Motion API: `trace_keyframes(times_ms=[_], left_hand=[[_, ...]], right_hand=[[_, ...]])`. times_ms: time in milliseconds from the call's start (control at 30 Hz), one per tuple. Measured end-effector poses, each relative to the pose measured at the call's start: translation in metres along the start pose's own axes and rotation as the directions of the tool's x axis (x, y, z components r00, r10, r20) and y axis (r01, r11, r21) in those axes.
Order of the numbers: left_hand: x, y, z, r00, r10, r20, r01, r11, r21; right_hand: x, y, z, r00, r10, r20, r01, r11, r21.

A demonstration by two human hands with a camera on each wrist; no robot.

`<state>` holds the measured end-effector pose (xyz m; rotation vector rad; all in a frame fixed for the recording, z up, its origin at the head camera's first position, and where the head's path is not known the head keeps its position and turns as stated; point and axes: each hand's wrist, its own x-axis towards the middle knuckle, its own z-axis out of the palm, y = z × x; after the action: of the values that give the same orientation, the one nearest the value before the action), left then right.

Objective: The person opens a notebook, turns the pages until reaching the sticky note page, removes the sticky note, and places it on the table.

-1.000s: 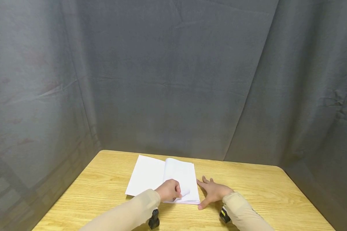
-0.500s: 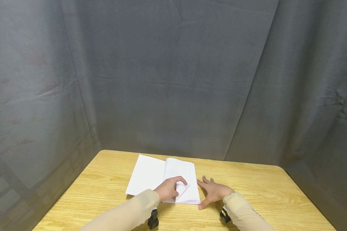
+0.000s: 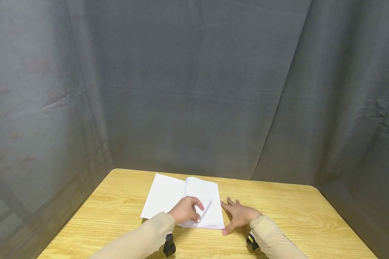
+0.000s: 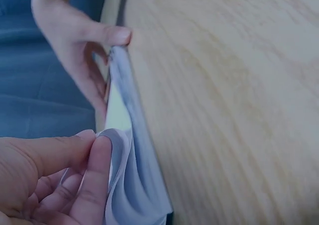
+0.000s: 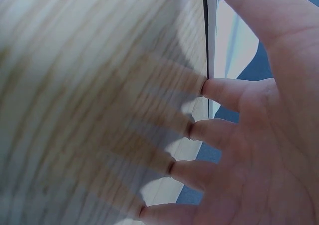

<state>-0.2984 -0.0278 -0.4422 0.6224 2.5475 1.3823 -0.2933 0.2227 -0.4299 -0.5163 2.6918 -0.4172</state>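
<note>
An open book (image 3: 163,196) with white pages lies on the wooden table. Over the near part of its right-hand side, my left hand (image 3: 185,210) pinches a page between thumb and fingers, folding it up and over. In the left wrist view the lifted page (image 4: 118,153) curls at these fingertips, above the other pages. My right hand (image 3: 241,214) rests with spread fingers along the book's right edge, its thumb at the near corner. The right wrist view shows those fingertips (image 5: 212,92) touching the table beside the book's edge (image 5: 212,41).
The light wooden table (image 3: 278,205) extends to either side of the book. Grey cloth curtains (image 3: 188,90) stand behind it and at both sides. Each wrist wears a small black device, such as the camera (image 3: 169,245) under the left sleeve.
My left hand first loosened its fingers, then moved slightly left and away from me, drawing the page's near corner with it. The right hand stays in place.
</note>
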Motion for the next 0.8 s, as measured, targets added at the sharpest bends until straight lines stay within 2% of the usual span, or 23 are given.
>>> trace_keyframes(times_ms=[300,567,800], left_hand=[[-0.009,0.003,-0.023,0.999,0.006,-0.046,-0.01,0.997,-0.081],[-0.021,0.008,-0.047,0.995,0.02,-0.095,-0.037,0.983,-0.181],[-0.036,0.003,-0.071,0.986,0.017,-0.164,-0.055,0.972,-0.227]], right_hand=[[0.0,0.001,-0.001,1.0,-0.017,0.012,0.017,1.0,0.015],[0.002,0.003,0.0,1.0,-0.028,0.013,0.028,1.0,0.001],[0.002,0.003,0.0,1.0,-0.022,0.016,0.022,1.0,0.007]])
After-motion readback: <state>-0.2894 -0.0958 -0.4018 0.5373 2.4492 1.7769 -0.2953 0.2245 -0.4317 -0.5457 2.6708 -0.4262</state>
